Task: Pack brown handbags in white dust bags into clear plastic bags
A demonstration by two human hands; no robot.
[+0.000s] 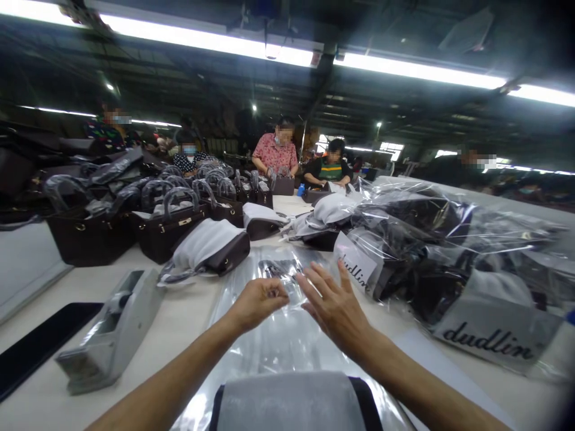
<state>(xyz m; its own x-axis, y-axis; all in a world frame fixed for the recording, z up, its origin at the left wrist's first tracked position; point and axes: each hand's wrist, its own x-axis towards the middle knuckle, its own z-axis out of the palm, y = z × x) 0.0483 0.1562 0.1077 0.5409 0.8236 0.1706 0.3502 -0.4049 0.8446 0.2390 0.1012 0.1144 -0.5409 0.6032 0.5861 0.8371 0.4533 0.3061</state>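
Observation:
Over the middle of the table, my left hand (260,302) has its fingers curled and the thumb against them; what they pinch, if anything, I cannot make out. My right hand (336,304) is beside it, palm down with fingers spread. Both are above a clear plastic bag (265,344), which lies flat and shiny with dark print near its far end. Closest to me, at the bottom edge, is a dark bag (366,398) with a pale white covering (287,398) over its middle.
A tape dispenser (119,329) and a flat black object (47,344) lie at left. Several dark handbags (155,236) stand beyond them. Plastic-wrapped bags (417,239) and a card printed "dudlin" (494,329) crowd the right. Co-workers (276,149) are across the table.

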